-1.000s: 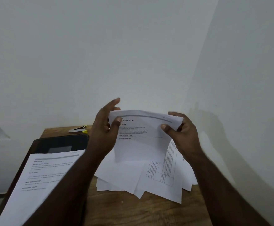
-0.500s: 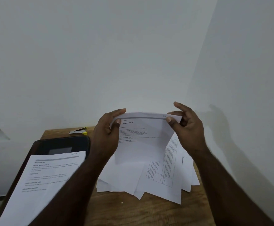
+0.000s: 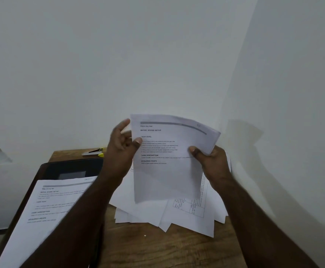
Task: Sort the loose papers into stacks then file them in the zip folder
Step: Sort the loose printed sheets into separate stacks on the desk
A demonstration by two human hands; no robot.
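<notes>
A white printed sheet with bold section headings is held upright above the wooden table, facing the wearer, apparently so its headings can be read before deciding which stack it belongs to. The left hand pinches the sheet's left edge, thumb on the printed face and the other fingers behind it; the index finger stands loosely out above the pinch. The right hand grips the right edge lower down, thumb pressed on the front and fingers curled behind, which bows the top corner backward. Directly below both hands lies the untidy pile of loose white papers, one showing a ruled table, still unsorted. Left of the left forearm, a similar printed page rests on the dark zip folder, probably a started stack. Beyond the left fingers, near the wall, sits a small stapler with a yellow tip. Filing looks some way off.
</notes>
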